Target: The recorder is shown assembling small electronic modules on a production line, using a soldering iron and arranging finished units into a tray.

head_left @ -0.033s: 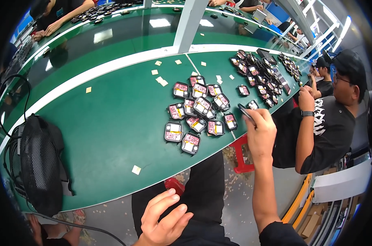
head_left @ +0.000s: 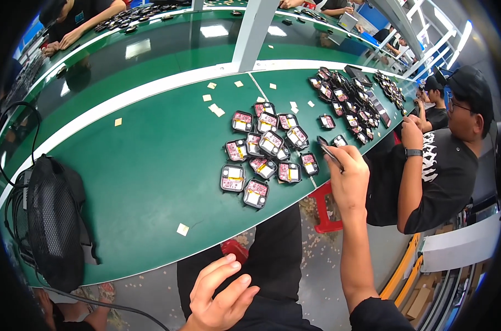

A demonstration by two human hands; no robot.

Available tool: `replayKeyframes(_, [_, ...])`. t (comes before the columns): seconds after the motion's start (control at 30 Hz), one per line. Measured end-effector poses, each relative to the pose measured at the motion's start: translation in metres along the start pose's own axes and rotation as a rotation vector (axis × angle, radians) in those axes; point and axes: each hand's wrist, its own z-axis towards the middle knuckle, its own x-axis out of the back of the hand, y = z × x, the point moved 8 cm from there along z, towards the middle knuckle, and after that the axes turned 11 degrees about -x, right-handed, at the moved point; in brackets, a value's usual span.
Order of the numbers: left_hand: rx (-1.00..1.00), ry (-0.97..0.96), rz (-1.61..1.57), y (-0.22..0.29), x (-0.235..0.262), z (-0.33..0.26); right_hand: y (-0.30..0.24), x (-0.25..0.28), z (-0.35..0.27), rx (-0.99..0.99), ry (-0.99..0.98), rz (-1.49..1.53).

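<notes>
My right hand (head_left: pixel 349 176) is closed, pinching a thin black piece (head_left: pixel 328 150) above the table's near edge. The piece shows almost edge-on, so its kind cannot be made out. Just left of it lies a loose, partly stacked group of square black device housings (head_left: pixel 271 143) with red circuit boards, white blocks and yellow tape strips. One more housing (head_left: pixel 339 141) sits right behind the pinching fingers. My left hand (head_left: pixel 220 292) hovers over my lap, in front of the table, fingers bent and apart, holding nothing.
The green table (head_left: pixel 145 182) carries scattered pale paper squares (head_left: pixel 182 229). A black mesh bag (head_left: pixel 54 220) with cables stands at left. A bigger heap of housings (head_left: pixel 347 102) lies far right. A co-worker (head_left: pixel 427 160) sits close on my right, near a red stool (head_left: pixel 325 212).
The black piece in my right hand has turned slightly, and that hand has shifted a little to the left. My left hand stays where it was.
</notes>
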Motion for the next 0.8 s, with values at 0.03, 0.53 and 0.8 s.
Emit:
replayKeyframes(0.03, [0.016, -0.011, 0.016, -0.002, 0.002, -0.002, 0.001, -0.008, 0.003, -0.01, -0.068, 0.085])
replayKeyframes(0.53, [0.233, -0.034, -0.19, -0.018, -0.003, -0.003, 0.042, 0.011, -0.017, -0.206, 0.001, 0.308])
replayKeyframes(0.8, [0.693, 0.112, -1.23, -0.034, -0.046, -0.051, -0.121, 0.011, -0.127, 0.388, -0.593, 0.924])
